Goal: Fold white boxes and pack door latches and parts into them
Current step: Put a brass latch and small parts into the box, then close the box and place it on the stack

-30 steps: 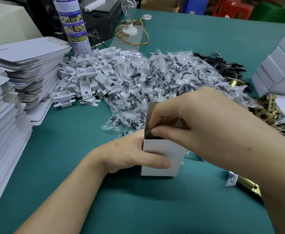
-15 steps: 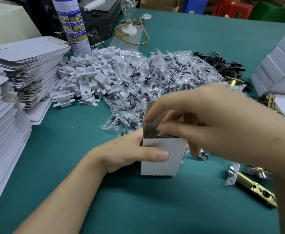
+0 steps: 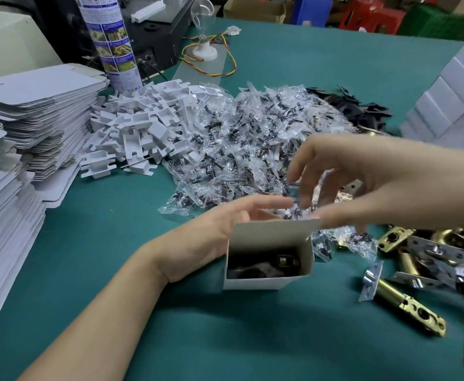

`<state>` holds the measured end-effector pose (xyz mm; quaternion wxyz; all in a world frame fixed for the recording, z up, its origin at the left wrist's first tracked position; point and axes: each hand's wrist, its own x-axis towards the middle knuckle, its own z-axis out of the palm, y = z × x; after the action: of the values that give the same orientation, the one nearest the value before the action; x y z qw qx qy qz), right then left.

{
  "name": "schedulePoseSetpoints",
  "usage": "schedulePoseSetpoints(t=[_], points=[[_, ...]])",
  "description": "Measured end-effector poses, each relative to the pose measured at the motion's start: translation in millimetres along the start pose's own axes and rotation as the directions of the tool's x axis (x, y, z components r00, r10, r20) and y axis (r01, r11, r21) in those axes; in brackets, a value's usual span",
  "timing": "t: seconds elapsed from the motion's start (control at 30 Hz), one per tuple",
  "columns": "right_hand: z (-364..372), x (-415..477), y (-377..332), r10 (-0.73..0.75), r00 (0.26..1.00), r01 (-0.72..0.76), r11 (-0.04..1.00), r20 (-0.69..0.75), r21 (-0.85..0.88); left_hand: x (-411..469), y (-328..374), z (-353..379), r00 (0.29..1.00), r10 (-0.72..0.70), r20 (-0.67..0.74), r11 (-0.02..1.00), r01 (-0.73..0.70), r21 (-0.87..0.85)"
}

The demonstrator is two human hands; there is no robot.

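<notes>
A small white box [image 3: 266, 283] stands open on the green table, tilted toward me. Inside it lie a brass latch [image 3: 285, 261] and dark parts. My left hand [image 3: 211, 235] rests against the box's left and back side with its fingers stretched out along the rear flap. My right hand [image 3: 376, 182] hovers just above the box mouth with spread, blurred fingers that hold nothing; its thumb is near the flap's right corner. More brass and chrome latches [image 3: 406, 306] lie to the right of the box.
A pile of clear screw bags [image 3: 252, 138] lies behind the box, with white plastic inserts [image 3: 143, 127] to its left and black parts [image 3: 362, 105] behind. Flat box blanks [image 3: 33, 105] are stacked at left, folded boxes [image 3: 450, 105] at right. A spray can [image 3: 112, 42] stands at the back.
My right hand has lifted out of the box mouth and opened. My left hand has loosened its grip and its fingers now lie straight. The box has tipped toward me, showing its contents.
</notes>
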<state>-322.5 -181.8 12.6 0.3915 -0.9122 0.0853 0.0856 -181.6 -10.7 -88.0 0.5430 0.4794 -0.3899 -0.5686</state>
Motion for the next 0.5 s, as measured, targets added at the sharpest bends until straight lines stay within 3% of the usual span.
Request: schedulePoseSetpoints(t=[0.1, 0.17, 0.2, 0.27, 0.37, 0.43, 0.5], points=[[7, 0, 7, -0.028, 0.989, 0.018, 0.998, 0.147, 0.068, -5, -3, -2, 0.989, -0.010, 0.149, 0.999, 0.003, 0.046], [6, -3, 7, -0.064, 0.983, 0.044, 0.992, 0.171, 0.120, -8, -20, -22, 0.941, -0.118, 0.318, 0.993, 0.103, 0.063], [4, -5, 8, -0.076, 0.983, 0.049, 0.986, 0.168, 0.160, -9, -22, -18, 0.931, -0.162, 0.327, 0.986, 0.164, 0.021], [2, -8, 8, -0.083, 0.986, 0.051, 0.977, 0.146, 0.209, -14, -12, 2, 0.948, -0.086, 0.308, 0.973, 0.014, 0.229], [2, -11, 9, -0.094, 0.988, 0.063, 0.969, 0.121, 0.238, -9, -16, -3, 0.887, -0.170, 0.428, 0.821, -0.113, 0.560], [6, -23, 14, -0.096, 0.994, 0.083, 0.974, 0.054, 0.210, -14, -33, -8, 0.882, -0.086, 0.463, 0.697, -0.279, 0.661], [23, -31, 23, -0.074, 0.997, 0.071, 0.989, 0.017, 0.132, -16, -38, -13, 0.895, -0.074, 0.440, 0.639, -0.296, 0.710]])
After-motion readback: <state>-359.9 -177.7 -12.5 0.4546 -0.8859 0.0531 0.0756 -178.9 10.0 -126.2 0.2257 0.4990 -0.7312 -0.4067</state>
